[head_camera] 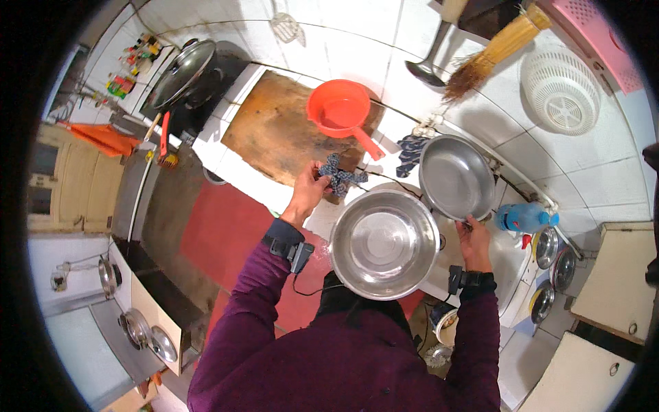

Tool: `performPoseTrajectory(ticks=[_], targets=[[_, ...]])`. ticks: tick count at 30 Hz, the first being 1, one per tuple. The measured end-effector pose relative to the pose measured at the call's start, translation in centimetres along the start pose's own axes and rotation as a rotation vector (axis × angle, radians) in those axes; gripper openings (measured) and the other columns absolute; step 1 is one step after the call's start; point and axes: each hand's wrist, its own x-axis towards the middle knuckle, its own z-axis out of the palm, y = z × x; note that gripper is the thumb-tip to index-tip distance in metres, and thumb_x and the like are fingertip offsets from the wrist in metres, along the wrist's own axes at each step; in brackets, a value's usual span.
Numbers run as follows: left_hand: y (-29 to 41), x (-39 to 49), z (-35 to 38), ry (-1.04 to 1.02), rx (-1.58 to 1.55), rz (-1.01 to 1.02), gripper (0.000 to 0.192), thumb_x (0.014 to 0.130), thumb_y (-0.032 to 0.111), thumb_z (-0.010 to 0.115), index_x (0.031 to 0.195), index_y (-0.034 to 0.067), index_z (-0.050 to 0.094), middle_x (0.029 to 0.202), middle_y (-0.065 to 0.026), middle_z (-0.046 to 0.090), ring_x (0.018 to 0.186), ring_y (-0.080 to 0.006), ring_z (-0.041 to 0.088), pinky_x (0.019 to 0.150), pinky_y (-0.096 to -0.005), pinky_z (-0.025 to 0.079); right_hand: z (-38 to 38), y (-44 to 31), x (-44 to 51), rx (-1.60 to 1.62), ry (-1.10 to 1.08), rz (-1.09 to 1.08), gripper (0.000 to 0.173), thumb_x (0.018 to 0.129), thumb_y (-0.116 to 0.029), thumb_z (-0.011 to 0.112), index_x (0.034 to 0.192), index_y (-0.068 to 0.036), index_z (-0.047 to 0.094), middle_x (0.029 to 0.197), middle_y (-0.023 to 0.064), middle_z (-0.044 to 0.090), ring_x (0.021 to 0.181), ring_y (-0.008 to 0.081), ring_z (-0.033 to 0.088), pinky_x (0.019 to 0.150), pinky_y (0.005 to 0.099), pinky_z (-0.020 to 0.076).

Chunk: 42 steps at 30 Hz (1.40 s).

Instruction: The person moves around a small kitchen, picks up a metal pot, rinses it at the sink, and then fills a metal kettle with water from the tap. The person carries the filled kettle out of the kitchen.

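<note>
My left hand grips a crumpled dark patterned cloth beside the lower edge of a stained wooden board. My right hand holds the near rim of a grey metal basin, which is tilted over the sink's back edge. Between my hands, close to my body, rests a wider shiny metal basin; what supports it is hidden beneath it. A red plastic dipper sits on the board with its handle towards me. Another dark striped cloth lies left of the grey basin.
A blue plastic bottle lies right of the sink, near several metal lids. A lidded wok stands at the far left. A ladle, a straw brush and a white plastic colander hang on the tiled wall.
</note>
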Motion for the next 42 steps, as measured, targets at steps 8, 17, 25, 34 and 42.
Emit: performPoseTrajectory(ticks=[8,17,25,34,42], targets=[[2.0,-8.2,-1.4,-0.016,-0.573,-0.155,0.037,0.1,0.0,0.058,0.135,0.009,0.056,0.086,0.0061,0.059,0.067,-0.0037,0.048,0.056,-0.0196,0.041,2.6,0.5,-8.4,-0.301,-0.075,-0.124,0.044,0.09,-0.011,0.069,0.131,-0.003,0.053,0.112,0.0093,0.061,0.089,0.0212,0.065,0.076,0.0304,0.0579],[4.3,-17.4,5.0,-0.473,-0.459,-0.211,0.033,0.099,0.005,0.062,0.132,0.009,0.057,0.1,0.0039,0.066,0.072,-0.003,0.054,0.061,-0.0186,0.044,9.7,3.6,-22.0,-0.704,-0.533,-0.255,0.052,0.091,-0.007,0.072,0.138,-0.004,0.051,0.112,0.0114,0.064,0.074,0.0125,0.063,0.063,0.0255,0.0538],[2.7,-19.6,4.7,-0.512,-0.69,-0.442,0.026,0.1,0.0,0.059,0.126,0.003,0.058,0.114,-0.005,0.067,0.102,-0.0146,0.067,0.086,-0.0289,0.058,7.5,3.5,-24.3,-0.702,-0.475,-0.234,0.042,0.084,-0.011,0.079,0.12,-0.001,0.06,0.107,0.0075,0.065,0.07,0.0088,0.06,0.059,0.0245,0.0493],[2.7,-19.7,4.5,-0.675,-0.786,-0.456,0.033,0.099,0.002,0.062,0.132,0.006,0.058,0.122,-0.004,0.065,0.109,-0.0174,0.066,0.091,-0.0345,0.057,7.6,3.6,-26.2,-0.729,-0.388,-0.1,0.04,0.078,-0.006,0.078,0.109,-0.003,0.053,0.087,0.0042,0.061,0.07,0.0094,0.057,0.058,0.0276,0.0475],[2.7,-20.5,5.0,-0.884,-0.662,-0.431,0.049,0.097,0.003,0.063,0.143,0.011,0.046,0.12,-0.0041,0.063,0.112,-0.0147,0.063,0.086,-0.0306,0.057,7.6,2.0,-27.4,-0.878,-0.43,-0.23,0.042,0.073,-0.007,0.084,0.105,-0.006,0.057,0.099,0.0009,0.059,0.092,0.0121,0.058,0.085,0.0265,0.0467]])
